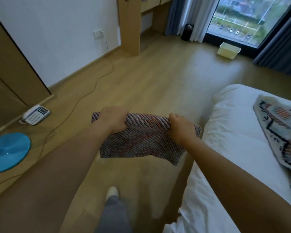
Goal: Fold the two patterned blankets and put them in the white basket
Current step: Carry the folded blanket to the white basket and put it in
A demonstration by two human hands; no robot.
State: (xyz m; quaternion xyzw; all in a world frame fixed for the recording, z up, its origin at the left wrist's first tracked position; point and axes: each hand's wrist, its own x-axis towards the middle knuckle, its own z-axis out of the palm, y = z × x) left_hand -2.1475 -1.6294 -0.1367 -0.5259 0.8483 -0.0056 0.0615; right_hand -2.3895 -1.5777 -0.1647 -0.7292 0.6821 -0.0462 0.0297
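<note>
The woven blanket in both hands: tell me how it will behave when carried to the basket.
Probably floppy: the woven blanket sags below the left hand and right hand. Likely light, since it is held out at arm's length. Its loose lower corner may unfold.

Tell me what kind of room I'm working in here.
Most likely a bedroom, perhaps in a hotel or a flat: a bed with white bedding, a floor-length window with curtains, and a desk phone on the wooden floor.
</note>
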